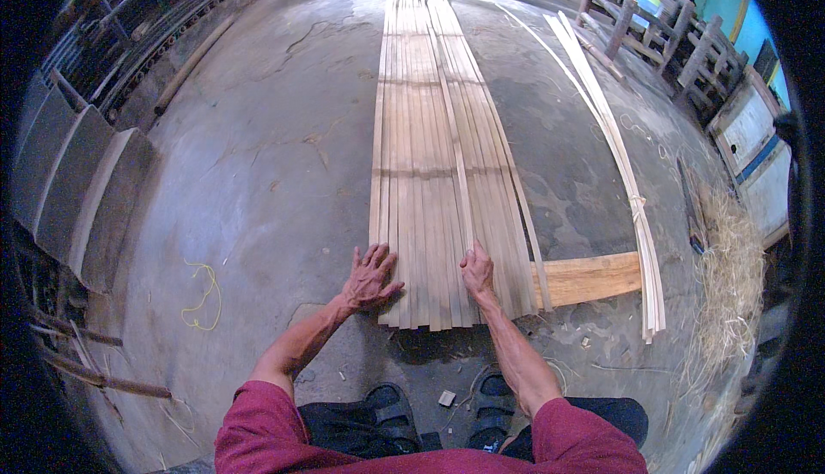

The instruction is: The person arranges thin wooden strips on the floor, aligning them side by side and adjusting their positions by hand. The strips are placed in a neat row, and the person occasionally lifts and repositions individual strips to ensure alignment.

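Pale, long, narrow wooden strip (459, 165) appears pinched by the right hand (478, 269), fingers curled, apparently for control. Left hand (369, 278), fingers spread, rests on the bed of pale wooden slats (412, 130), presumably steadying it. Forearms (305, 336) converge from seven and five o'clock. Bed extends toward twelve; orange-brown wooden plank (593, 278) protrudes at four, likely as support.

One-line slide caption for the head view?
Left hand at the edge of long, flat, pale wooden strips on a grey concrete floor; right hand gripping one.
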A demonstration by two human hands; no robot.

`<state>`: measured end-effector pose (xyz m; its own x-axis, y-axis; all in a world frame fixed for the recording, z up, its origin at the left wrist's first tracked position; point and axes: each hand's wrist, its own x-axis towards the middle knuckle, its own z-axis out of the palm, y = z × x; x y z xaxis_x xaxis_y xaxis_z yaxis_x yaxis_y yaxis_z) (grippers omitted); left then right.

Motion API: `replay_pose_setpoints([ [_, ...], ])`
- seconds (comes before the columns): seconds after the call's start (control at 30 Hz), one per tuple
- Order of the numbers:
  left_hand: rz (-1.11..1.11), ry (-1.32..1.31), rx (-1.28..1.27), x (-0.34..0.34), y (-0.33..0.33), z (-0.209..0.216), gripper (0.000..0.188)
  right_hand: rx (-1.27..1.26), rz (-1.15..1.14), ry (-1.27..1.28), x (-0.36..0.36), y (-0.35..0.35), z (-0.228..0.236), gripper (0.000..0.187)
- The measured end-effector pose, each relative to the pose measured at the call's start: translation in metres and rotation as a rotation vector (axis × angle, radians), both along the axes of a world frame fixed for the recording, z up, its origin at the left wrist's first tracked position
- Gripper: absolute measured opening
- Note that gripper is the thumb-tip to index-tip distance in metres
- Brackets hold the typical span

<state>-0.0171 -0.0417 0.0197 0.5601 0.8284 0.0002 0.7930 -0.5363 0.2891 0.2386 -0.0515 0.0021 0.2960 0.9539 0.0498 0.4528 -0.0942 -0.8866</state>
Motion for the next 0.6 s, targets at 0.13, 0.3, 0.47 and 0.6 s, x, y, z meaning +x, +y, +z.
replay_pose_setpoints([
  [0.13, -0.013, -0.029, 0.069, 0.016, 0.0, 0.001, 0.072, -0.001, 0.055, -0.104, -0.002, -0.003, 0.008, 0.034],
  [0.3, -0.203, -0.091, 0.063, 0.05, -0.008, 0.0, 0.073, -0.103, 0.057, 0.066, -0.016, -0.011, 0.008, 0.036],
  [0.47, -0.303, -0.058, -0.024, 0.062, -0.023, 0.0, 0.075, -0.176, 0.051, 0.31, -0.021, -0.02, 0.01, 0.037],
  [0.6, -0.319, -0.075, -0.028, 0.059, -0.024, 0.004, 0.077, -0.119, -0.053, 0.178, -0.021, -0.019, 0.026, 0.037],
])
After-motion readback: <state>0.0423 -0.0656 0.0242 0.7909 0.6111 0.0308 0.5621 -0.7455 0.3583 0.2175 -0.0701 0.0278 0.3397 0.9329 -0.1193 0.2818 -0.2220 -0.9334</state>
